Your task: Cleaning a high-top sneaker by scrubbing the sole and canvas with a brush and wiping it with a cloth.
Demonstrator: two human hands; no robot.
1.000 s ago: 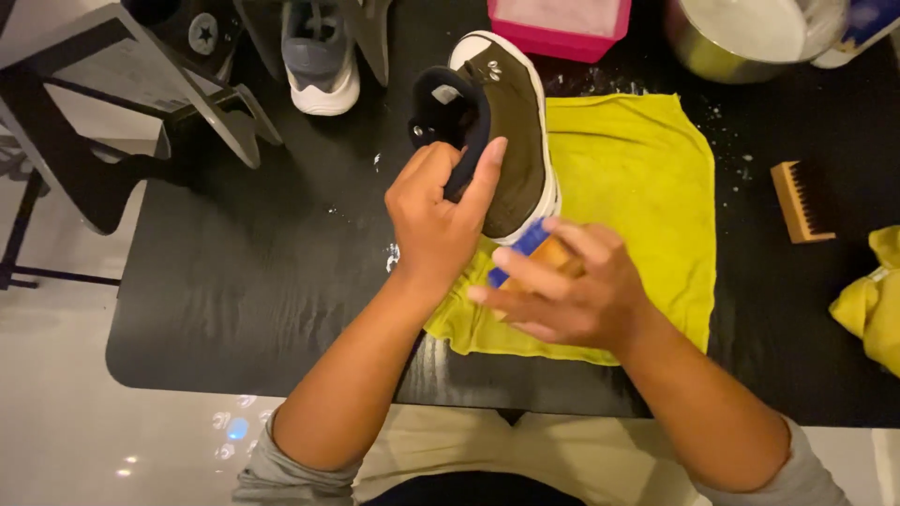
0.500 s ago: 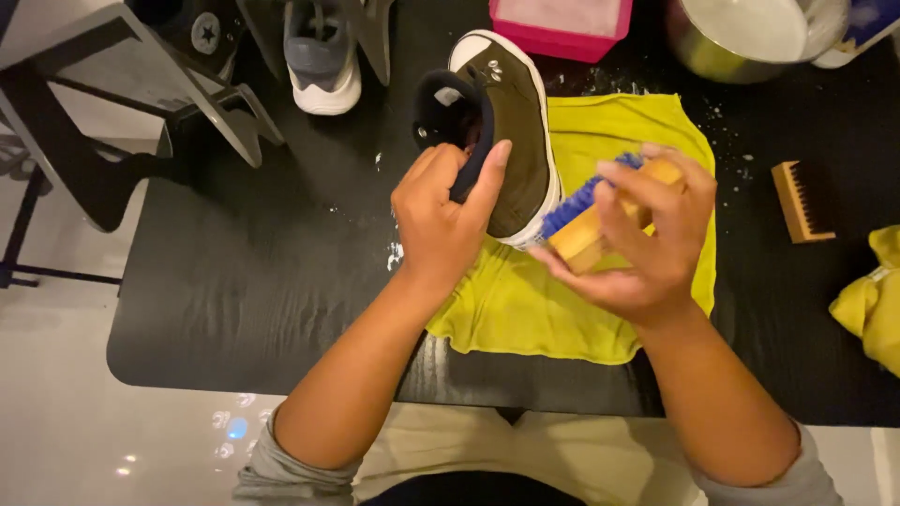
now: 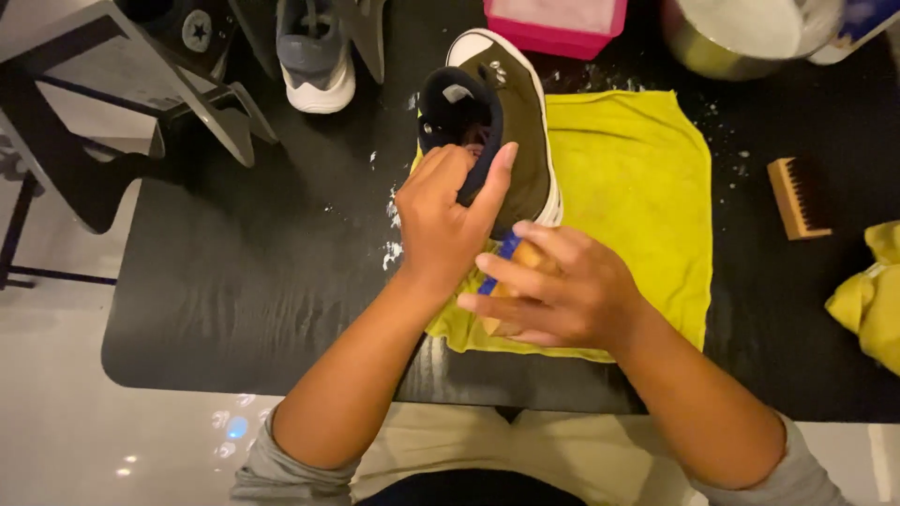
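Note:
A dark olive sneaker [image 3: 511,122] with a white sole lies on its side on a yellow cloth [image 3: 637,197] spread over the black table. My left hand [image 3: 448,220] grips the sneaker's dark collar at the heel, fingers inside the opening and thumb along the outside. My right hand [image 3: 558,290] is closed around a wooden brush with blue bristles [image 3: 511,258], pressed against the heel end of the sole. Most of the brush is hidden under my fingers.
White foam flecks [image 3: 392,234] dot the table left of the sneaker. A second wooden brush [image 3: 797,199] lies to the right, a crumpled yellow cloth [image 3: 872,295] at the right edge. A grey sneaker [image 3: 314,56], pink tub [image 3: 553,23] and metal bowl [image 3: 741,33] stand behind.
My right hand swung the brush out to the right over the cloth, then came back left to the sneaker's heel. My left hand kept its hold on the collar.

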